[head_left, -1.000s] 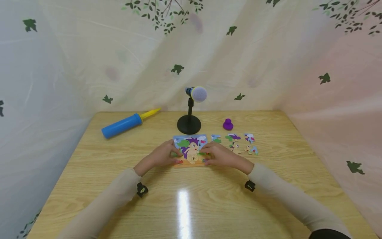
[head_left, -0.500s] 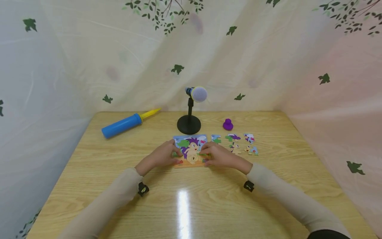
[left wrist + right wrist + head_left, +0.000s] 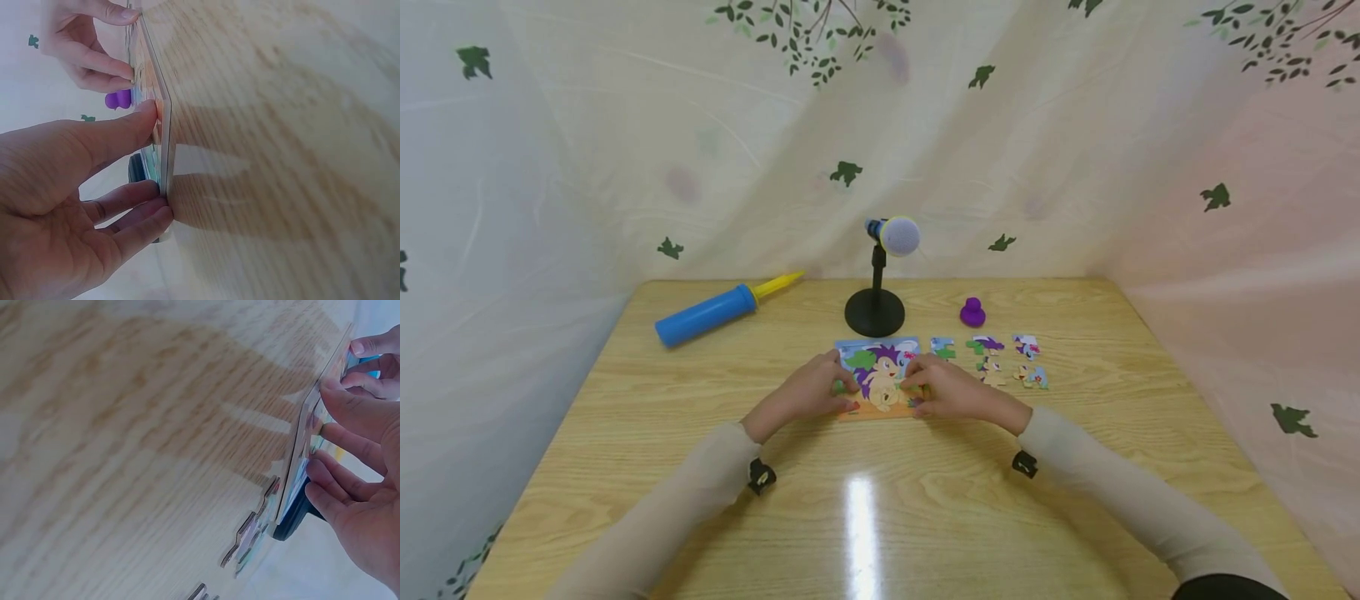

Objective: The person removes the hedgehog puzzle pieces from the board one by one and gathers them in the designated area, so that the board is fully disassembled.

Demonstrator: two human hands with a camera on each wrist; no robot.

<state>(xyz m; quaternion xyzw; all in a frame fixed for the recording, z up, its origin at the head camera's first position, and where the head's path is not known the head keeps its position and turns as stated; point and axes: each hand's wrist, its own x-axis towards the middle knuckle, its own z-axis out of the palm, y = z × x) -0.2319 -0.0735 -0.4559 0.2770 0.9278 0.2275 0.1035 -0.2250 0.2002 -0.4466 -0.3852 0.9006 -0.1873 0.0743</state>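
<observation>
A jigsaw puzzle board (image 3: pixel 883 379) with a purple-haired cartoon hedgehog lies flat on the table. My left hand (image 3: pixel 811 387) holds its left side; in the left wrist view the thumb (image 3: pixel 147 112) rests near the front edge and the other fingertips meet the side edge. Across from it, my right hand (image 3: pixel 953 388) grips the right part, its thumb (image 3: pixel 334 387) at the front edge and bent fingers over the picture. Several loose puzzle pieces (image 3: pixel 991 371) lie just right of the board, the nearest piece (image 3: pixel 942 345) close behind the right hand.
Behind the board stands a toy microphone (image 3: pixel 901 237) on a black round base (image 3: pixel 875 317). A small purple knob-shaped object (image 3: pixel 973 313) sits to its right. At the back left lies a blue pump (image 3: pixel 706 317) with a yellow nozzle. A patterned cloth (image 3: pixel 760 192) surrounds the wooden table (image 3: pixel 700 400).
Both wrists have shifted slightly inward, toward each other. Fingers stay at the same places on the puzzle board, and the loose pieces have not moved.
</observation>
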